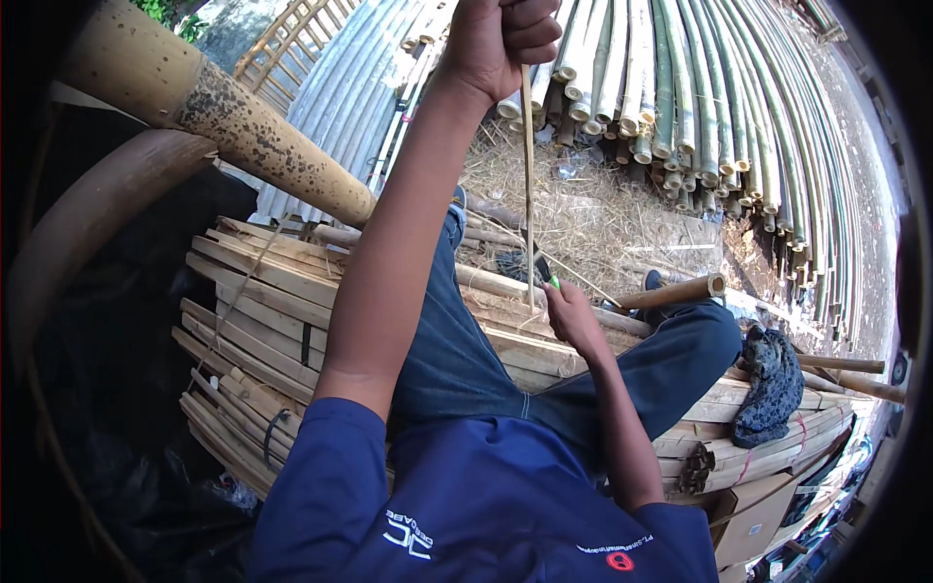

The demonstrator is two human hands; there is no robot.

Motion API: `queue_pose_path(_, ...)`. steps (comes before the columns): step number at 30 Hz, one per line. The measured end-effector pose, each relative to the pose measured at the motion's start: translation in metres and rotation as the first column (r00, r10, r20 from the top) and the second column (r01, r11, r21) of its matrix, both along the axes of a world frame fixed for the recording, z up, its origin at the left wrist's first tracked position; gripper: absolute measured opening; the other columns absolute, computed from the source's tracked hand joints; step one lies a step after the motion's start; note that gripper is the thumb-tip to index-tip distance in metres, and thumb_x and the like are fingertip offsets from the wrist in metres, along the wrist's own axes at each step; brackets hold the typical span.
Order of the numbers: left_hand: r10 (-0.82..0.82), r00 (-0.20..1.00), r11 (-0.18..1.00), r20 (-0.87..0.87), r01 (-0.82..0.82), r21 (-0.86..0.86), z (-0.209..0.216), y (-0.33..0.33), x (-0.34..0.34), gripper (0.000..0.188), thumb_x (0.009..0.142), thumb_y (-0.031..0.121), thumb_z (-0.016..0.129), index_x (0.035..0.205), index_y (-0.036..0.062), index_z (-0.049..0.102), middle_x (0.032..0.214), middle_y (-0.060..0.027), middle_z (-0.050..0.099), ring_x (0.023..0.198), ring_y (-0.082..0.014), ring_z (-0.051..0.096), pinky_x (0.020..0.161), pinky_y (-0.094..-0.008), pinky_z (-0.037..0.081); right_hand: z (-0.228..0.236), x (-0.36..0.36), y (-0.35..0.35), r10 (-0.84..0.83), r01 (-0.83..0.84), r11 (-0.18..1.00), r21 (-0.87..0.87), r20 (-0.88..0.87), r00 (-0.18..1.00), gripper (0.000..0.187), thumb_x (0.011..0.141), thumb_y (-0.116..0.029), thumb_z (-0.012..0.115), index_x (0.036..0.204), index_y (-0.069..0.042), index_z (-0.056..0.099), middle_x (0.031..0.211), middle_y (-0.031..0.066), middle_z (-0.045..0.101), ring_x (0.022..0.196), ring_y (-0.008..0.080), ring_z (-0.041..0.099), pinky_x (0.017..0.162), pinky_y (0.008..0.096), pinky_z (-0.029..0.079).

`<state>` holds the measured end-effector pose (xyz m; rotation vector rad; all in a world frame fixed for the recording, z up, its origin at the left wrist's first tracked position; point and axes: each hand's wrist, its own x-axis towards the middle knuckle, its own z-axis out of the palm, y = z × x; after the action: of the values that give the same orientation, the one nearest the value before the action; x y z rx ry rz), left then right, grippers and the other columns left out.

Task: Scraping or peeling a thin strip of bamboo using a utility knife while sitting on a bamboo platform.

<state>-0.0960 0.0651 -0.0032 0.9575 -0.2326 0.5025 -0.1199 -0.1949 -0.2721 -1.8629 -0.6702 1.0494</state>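
Left hand [501, 39] has a closed grip on the top of a thin pale bamboo strip [528, 185], held upright over my lap. Right hand [573, 316], fist closed on a green-handled knife [542, 267], meets the strip's lower end: I judge shaving is mid-stroke; next calls for a steady draw along the strip.

- A thin bamboo strip [528, 185] is gripped upright by the left hand [501, 44].
- A green-handled knife [544, 269] is held against it by the right hand [573, 316].
- Bamboo poles [700, 87] are stacked behind.

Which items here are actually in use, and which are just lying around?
In use:
- left hand gripping thin pale bamboo strip
- right hand holding green-handled knife at the strip

Lying about:
- stacked flat bamboo slats
- pile of long green bamboo poles
- crumpled dark patterned cloth
- cardboard box
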Motion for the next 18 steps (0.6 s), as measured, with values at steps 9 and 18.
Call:
queue_pose_path(9,-0.095,0.995,0.995,0.035,0.094,0.02,0.0,-0.005,0.014,0.051,0.086,0.048,0.06,0.057,0.0232,0.027,0.047,0.0102,0.022,0.034,-0.0023,0.017,0.03,-0.0203,0.014,0.007,0.006,-0.004,0.09,-0.08,0.987,-0.139,0.068,0.994,0.034,0.095,-0.028,0.045,0.083,0.003,0.049,0.057,0.0104,0.047,0.053,0.0176,0.047,0.052,0.0376,0.038)
queue_pose_path(18,-0.085,0.996,0.996,0.02,0.085,0.014,-0.003,0.001,0.016,0.052,0.086,0.049,0.06,0.056,0.0233,0.026,0.045,0.0102,0.022,0.034,-0.0024,0.017,0.029,-0.0195,0.014,-0.022,0.006,-0.004,0.199,-0.12,0.964,-0.237,0.344,0.918,0.038,0.096,-0.031,0.044,0.083,0.004,0.049,0.059,0.0153,0.047,0.057,0.0231,0.048,0.056,0.0416,0.039)
